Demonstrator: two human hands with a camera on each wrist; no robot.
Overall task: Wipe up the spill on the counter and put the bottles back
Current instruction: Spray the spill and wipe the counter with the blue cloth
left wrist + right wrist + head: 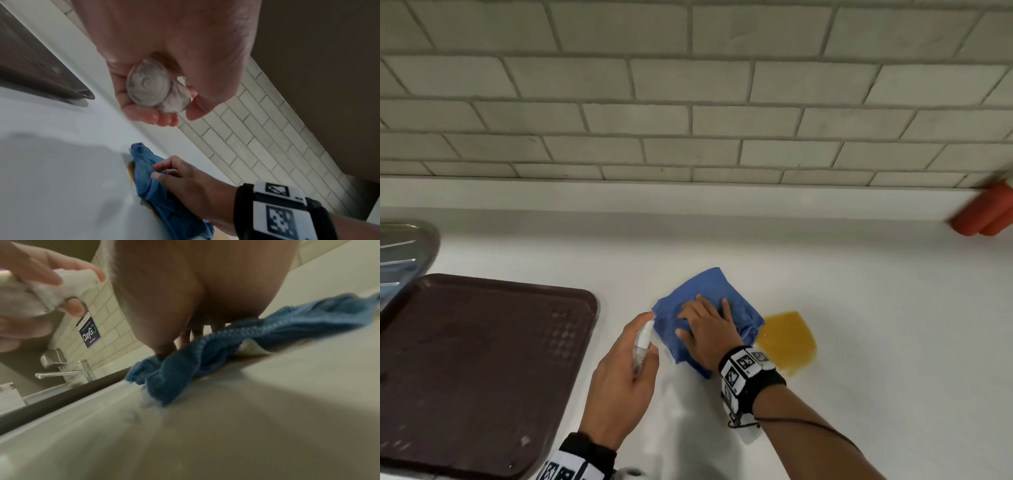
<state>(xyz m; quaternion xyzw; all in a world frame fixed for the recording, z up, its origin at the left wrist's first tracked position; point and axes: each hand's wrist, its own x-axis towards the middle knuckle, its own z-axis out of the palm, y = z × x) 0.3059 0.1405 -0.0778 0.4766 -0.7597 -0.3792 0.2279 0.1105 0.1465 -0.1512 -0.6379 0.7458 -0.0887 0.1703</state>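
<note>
Grey brick-tiled wall (pixel 688 89), steel tap (pixel 61 373), brown tray (pixel 482 359).

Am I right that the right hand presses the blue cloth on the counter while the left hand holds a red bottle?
Not quite: the left hand holds a clear spray bottle with a white top, as the head view shows. The right hand does press the blue cloth on the counter.

On the counter (pixel 825 267): tray (pixel 482 370) at left, sink (pixel 404 246) behind it. Cloth (pixel 739 308) mid-counter under right hand (pixel 705 329), overlapping spill (pixel 787 339) at its right. Left hand (pixel 623 383) with spray bottle (pixel 642 346) between tray and cloth. Bottles (pixel 983 216) far right, against the wall (pixel 688 102).
</note>
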